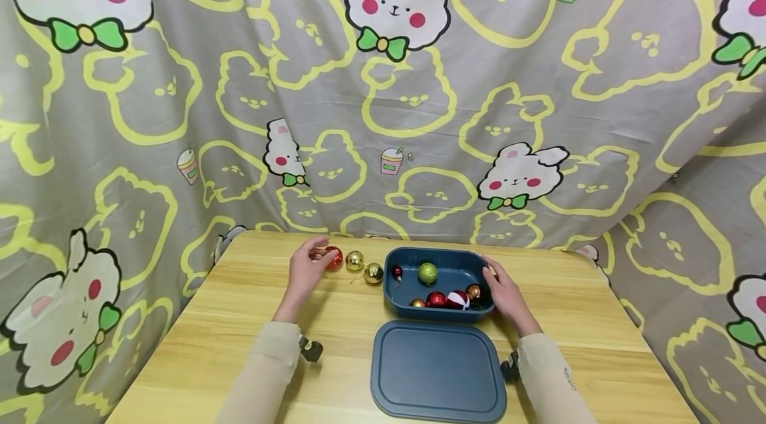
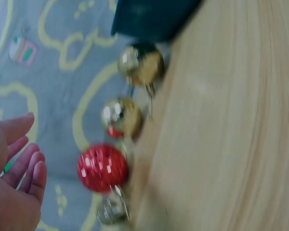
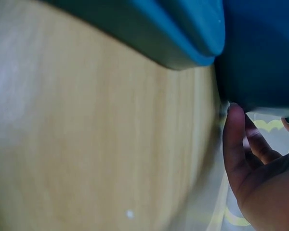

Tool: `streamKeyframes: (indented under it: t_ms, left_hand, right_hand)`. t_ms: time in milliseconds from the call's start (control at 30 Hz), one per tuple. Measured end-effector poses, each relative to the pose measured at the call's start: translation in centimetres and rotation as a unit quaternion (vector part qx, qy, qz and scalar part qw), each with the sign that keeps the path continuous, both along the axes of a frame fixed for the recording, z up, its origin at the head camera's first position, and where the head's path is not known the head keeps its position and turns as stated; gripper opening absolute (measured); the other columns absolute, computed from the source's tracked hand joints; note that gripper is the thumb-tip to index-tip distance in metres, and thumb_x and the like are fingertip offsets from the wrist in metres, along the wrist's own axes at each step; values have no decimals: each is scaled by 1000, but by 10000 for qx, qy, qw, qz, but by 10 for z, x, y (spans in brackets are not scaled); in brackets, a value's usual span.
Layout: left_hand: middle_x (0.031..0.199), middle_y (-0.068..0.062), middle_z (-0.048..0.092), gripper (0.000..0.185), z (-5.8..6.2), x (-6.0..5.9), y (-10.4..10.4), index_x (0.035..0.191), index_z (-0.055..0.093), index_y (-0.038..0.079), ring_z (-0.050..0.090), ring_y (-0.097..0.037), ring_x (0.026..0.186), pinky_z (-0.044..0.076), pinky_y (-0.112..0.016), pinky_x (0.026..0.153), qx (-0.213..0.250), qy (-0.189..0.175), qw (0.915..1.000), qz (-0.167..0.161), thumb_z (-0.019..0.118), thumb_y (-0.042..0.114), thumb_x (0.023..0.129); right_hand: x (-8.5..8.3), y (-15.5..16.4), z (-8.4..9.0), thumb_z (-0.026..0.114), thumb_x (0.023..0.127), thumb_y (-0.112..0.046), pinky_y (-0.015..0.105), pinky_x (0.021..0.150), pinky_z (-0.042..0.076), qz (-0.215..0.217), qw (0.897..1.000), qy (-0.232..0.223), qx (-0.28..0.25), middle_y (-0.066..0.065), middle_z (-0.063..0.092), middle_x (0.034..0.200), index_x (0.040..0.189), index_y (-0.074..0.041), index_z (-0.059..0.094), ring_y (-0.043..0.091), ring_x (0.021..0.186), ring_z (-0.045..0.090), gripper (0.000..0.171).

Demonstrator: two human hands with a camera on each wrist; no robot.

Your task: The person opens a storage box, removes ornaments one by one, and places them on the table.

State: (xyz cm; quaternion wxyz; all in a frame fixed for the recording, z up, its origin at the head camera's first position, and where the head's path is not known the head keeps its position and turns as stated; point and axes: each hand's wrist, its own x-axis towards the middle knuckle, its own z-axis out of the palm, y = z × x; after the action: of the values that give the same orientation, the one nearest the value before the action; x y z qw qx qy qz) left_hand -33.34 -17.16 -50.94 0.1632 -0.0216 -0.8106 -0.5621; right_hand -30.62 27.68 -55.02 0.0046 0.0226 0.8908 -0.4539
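Your hands flank the open box on the tabletop.
Your left hand (image 1: pixel 306 271), fingers relaxed, touches the red bauble (image 1: pixel 334 258); your right hand (image 1: pixel 501 291) grasps the blue box (image 1: pixel 397 301), long axis running left-right.

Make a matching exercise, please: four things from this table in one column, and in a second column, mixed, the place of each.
Things
1. red glitter ball
2. green ball
3. blue lid
4. right hand

Places
A. flat on the table, in front of the blue box
B. inside the box
C. at the box's right end
D. on the table, at the left hand's fingertips

Pairs: 1-D, 2-B, 3-A, 4-C
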Motion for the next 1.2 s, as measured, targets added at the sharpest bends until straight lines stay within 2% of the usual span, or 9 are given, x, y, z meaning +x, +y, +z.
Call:
streamKeyframes:
  t_ms: [133,367,567,733,833,1033,1200]
  left_hand:
    - [121,-17,71,38,5,6,22,129,70,6,68,-28,102,54,-17,82,-27,71,9990,-447,79,8,92]
    - [122,-14,71,39,2,16,54,130,71,9,68,-21,97,58,-26,83,-373,16,9918,-1225,80,13,92]
    - [124,-15,72,38,4,22,69,128,72,12,70,-24,99,59,-32,87,-354,-26,9896,-1397,81,11,91]
    - [126,-17,71,40,2,23,81,131,70,7,69,-24,99,59,-31,87,-532,-64,9850,-1638,79,14,93]
    - [126,-15,70,41,-2,24,91,132,68,5,69,-24,100,59,-31,86,-742,7,9788,-1907,78,15,94]
    - [124,-15,70,38,-7,28,110,133,68,8,72,-28,104,61,-37,92,-1198,339,9605,-2491,76,15,96]
    - [126,-14,69,41,-7,28,122,136,66,7,71,-25,107,60,-35,95,-1812,366,9428,-2772,74,19,97]
  right_hand:
    - [0,0,1,26,114,-46,69,122,27,70,9999,44,72,25,30,166,164,-19,29,51,147,36,57]
    - [1,-1,2,26,115,-38,68,124,23,164,9997,104,166,25,28,167,163,-15,29,53,150,31,53]
    - [1,-1,3,27,115,-38,67,124,24,179,9998,102,81,24,28,168,163,-15,29,52,149,32,53]
    - [0,-1,4,27,115,-39,69,122,25,166,9997,188,76,25,29,167,163,-15,30,54,148,33,54]
    - [0,0,4,26,115,-40,69,122,24,168,9997,164,60,25,28,167,163,-15,29,54,148,32,55]
    - [2,0,5,26,115,-41,68,124,22,167,9998,83,74,24,27,168,164,-16,28,53,150,30,55]
    - [2,0,4,27,115,-40,68,124,23,150,9998,148,52,24,29,167,163,-16,30,52,149,32,54]
